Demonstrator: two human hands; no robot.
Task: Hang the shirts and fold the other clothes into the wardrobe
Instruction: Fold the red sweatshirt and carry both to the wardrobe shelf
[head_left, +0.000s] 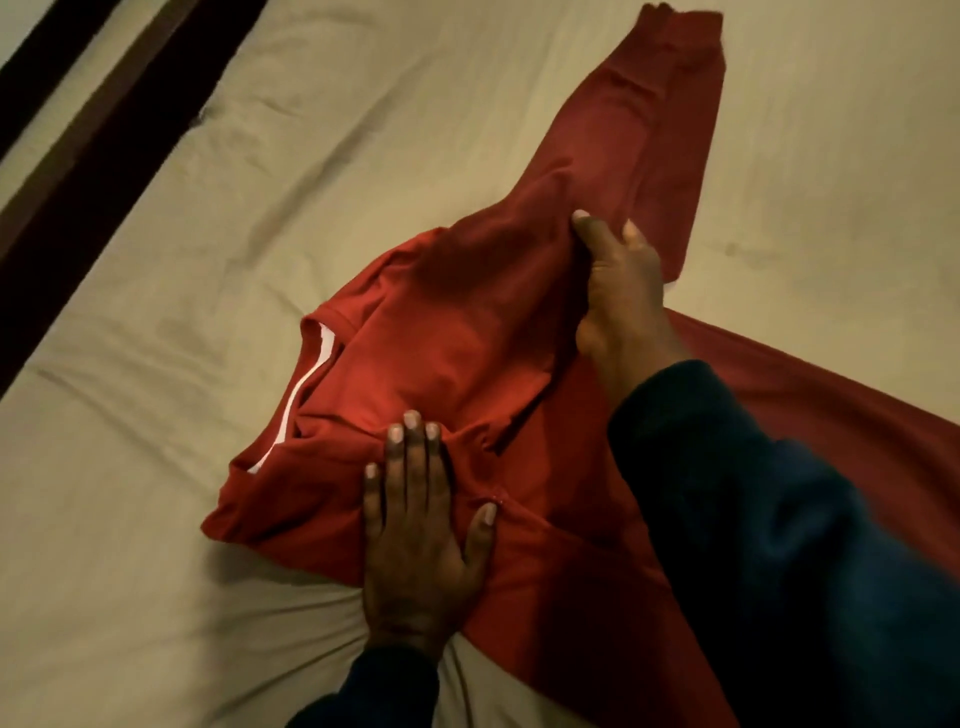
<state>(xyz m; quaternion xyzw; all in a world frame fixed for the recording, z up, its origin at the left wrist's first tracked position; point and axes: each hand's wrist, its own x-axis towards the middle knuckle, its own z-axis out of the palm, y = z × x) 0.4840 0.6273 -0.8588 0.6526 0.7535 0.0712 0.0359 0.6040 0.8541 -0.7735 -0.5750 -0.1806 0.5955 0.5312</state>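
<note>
While the long-sleeved red fabric shirt (467, 332) lies spread on the beige bed sheet (156, 415), the left hand (415, 540) presses flat, fingers straight, beside its collar; the right hand (618, 291) pinches its sleeve.

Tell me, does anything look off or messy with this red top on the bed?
Slightly. The red top lies bunched near the collar under the flat left hand, and its sleeve juts out at an angle where the right hand grips it. No damage shows.
</note>
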